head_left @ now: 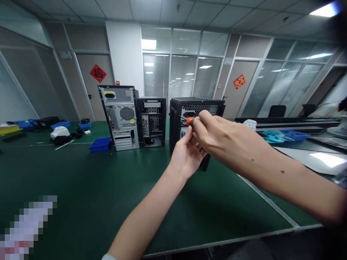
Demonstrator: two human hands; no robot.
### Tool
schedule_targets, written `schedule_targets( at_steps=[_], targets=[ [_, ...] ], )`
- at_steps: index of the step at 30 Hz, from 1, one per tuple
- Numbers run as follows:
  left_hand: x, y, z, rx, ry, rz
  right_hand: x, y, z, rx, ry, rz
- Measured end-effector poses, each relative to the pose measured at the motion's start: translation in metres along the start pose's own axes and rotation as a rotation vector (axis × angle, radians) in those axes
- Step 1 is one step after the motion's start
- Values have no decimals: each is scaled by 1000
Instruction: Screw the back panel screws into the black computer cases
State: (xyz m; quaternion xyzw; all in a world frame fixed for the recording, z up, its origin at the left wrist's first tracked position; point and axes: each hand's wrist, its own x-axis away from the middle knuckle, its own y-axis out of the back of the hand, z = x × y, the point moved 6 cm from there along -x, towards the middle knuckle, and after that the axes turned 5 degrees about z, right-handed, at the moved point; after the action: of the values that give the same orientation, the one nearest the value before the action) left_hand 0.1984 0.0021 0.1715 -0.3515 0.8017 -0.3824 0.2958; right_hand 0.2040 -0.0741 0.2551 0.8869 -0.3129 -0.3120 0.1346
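Orange rounded handle [190, 121], honeycomb-vented case [203, 108]

Ceiling [114, 9] is made up of pale panels; a lit lamp [325, 9] is set in it at upper right; the rear wall [88, 38] is broken by a white pillar [123, 54] and a framed glass partition [184, 41], in which lights are reflected; closed doors are seen on both sides, the left door [93, 103] and right door [245, 65] each being hung with a red diamond-shaped sign [98, 73]; a black chair [277, 111] is noted at right; the foreground is occupied by a green-topped table [67, 173].
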Motion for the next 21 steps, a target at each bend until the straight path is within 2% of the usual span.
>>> schedule_targets(
  at_steps=[10,15,21],
  targets=[
    [-6,6,-9,-146,-10,96,6,-1,-6,-18,-89,-3],
    [-9,8,-13,-223,9,153,9,-2,-7,-29,-88,-6],
    [-12,9,-21,-310,-79,204,14,-2,-11,-85,-108,-37]
  ],
)
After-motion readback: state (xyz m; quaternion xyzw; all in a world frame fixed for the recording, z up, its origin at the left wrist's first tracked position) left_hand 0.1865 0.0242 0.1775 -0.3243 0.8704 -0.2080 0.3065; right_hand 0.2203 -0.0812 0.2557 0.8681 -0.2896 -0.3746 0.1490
